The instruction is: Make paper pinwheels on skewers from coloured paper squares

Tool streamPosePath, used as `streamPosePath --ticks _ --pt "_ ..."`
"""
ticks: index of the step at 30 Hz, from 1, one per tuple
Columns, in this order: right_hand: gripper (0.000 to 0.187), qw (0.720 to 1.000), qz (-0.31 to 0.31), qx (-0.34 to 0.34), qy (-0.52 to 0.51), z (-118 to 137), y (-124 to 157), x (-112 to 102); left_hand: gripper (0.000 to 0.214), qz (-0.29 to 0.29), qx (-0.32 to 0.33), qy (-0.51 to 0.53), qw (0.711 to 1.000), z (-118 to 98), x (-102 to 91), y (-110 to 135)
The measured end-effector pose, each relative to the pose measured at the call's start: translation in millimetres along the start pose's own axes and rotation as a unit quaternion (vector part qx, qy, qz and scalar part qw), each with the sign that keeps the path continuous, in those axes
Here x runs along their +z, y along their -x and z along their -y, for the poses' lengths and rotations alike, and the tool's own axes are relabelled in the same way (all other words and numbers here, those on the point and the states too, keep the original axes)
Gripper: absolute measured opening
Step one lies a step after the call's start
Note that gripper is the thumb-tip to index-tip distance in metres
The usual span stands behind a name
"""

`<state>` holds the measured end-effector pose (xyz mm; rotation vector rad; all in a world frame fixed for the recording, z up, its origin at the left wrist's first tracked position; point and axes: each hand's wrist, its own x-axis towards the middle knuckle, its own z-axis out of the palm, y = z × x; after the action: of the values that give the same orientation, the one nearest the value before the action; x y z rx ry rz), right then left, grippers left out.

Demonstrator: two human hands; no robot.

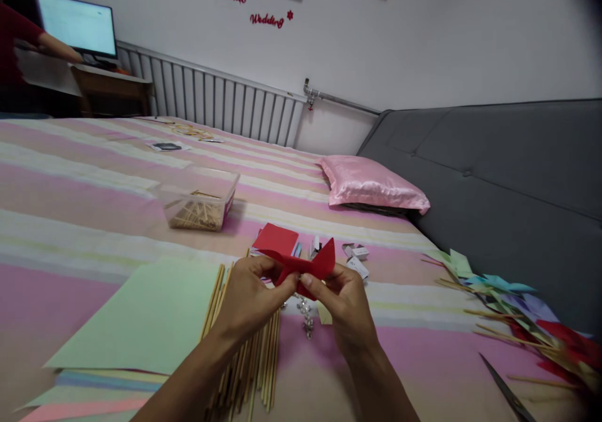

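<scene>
Both hands are raised over a striped bedspread (94,209) and pinch one folded piece of red paper (316,264). My left hand (251,296) grips its left side with thumb and fingers closed. My right hand (343,303) pinches the paper's middle from the right. Behind it lies a small stack of red paper squares (275,239). Under my left wrist is a bundle of thin wooden sticks (254,359). Small shiny metal pins (306,318) lie just below the hands.
Sheets of coloured paper (141,321) lie at the left, green on top. A clear plastic box of sticks (200,199) stands further back. Finished paper pinwheels (517,315) and scissors (505,390) lie at the right. Pink pillow (371,187), grey headboard, and a person at a monitor (78,24) far left.
</scene>
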<state>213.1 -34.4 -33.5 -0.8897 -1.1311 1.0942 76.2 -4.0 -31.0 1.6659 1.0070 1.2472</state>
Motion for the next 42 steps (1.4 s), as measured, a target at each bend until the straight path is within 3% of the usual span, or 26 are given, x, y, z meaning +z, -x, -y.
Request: streamPosePath --ticks 20,42 --pt "0.015 1.0 -0.004 -0.01 -0.025 -6.0 -1.0 -0.7 0.016 -0.033 0.011 -0.003 0.999 -2.5 6.8 2.7" --pt "0.02 0.999 -0.004 0.028 -0.037 -10.1 -4.5 -4.6 0.014 0.077 -0.047 0.089 0.992 1.9 -0.8 -3.2"
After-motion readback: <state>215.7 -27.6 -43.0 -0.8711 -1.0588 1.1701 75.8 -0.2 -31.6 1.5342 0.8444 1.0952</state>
